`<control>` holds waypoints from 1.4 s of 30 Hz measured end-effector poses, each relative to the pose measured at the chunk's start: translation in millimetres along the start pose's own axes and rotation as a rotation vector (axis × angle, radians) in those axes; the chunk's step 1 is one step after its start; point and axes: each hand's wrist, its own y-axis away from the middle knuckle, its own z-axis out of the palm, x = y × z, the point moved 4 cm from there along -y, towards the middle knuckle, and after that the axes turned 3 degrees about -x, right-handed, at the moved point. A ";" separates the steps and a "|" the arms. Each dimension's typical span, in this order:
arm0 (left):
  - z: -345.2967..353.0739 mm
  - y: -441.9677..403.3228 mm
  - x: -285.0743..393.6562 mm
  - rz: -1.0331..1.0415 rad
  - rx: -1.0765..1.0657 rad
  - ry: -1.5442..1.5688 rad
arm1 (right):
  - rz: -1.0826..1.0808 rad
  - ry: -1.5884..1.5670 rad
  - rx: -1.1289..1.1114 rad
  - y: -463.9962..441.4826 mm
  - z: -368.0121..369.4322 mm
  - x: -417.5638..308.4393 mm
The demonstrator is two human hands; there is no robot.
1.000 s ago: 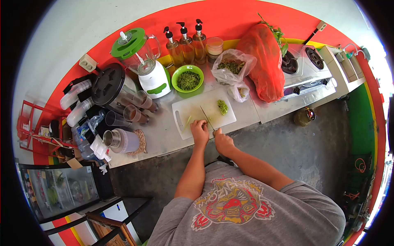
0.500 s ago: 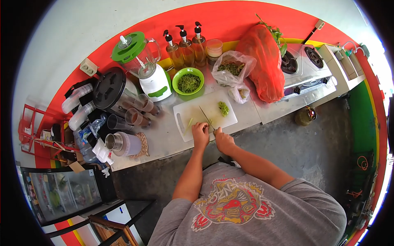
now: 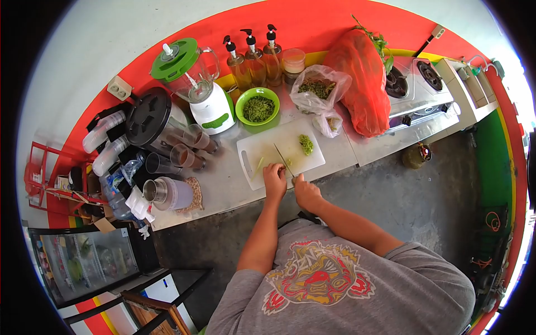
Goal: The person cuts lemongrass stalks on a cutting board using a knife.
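A knife point(image 3: 282, 157) lies across the white cutting board point(image 3: 259, 146), its handle gripped in my right hand point(image 3: 307, 193) at the board's near edge. Beside the blade, my left hand point(image 3: 274, 181) rests on the board with fingers curled; what they hold is hidden. Chopped green pieces point(image 3: 306, 144) form a small pile on the right of the board. Pale green stalks point(image 3: 258, 166) lie at its left. Behind the board stands a green bowl point(image 3: 257, 106) with chopped greens inside.
A blender point(image 3: 209, 106) stands behind left, near glasses point(image 3: 185, 157) and a steel-topped container point(image 3: 167, 194). Pump bottles point(image 3: 255, 66) line the wall. Plastic bags point(image 3: 318, 92), a red bag point(image 3: 360, 84) and a gas stove point(image 3: 419, 89) are to the right.
The view has shifted slightly. Both hands stay close together at the board, with the knife still in my right hand.
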 end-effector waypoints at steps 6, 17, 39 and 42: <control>-2.7 0.4 0.6 0.023 -0.029 0.006 | -0.030 0.000 0.026 -10.8 -6.7 -3.1; -6.5 6.3 0.8 0.075 0.010 -0.001 | -0.033 0.020 0.009 -11.9 -4.6 -0.6; -0.7 5.2 -6.8 0.031 -0.026 -0.017 | -0.092 0.194 0.027 -16.6 -9.7 -6.8; -0.4 5.2 -9.0 0.024 -0.021 -0.008 | -0.053 0.072 -0.018 -9.7 -7.0 -4.5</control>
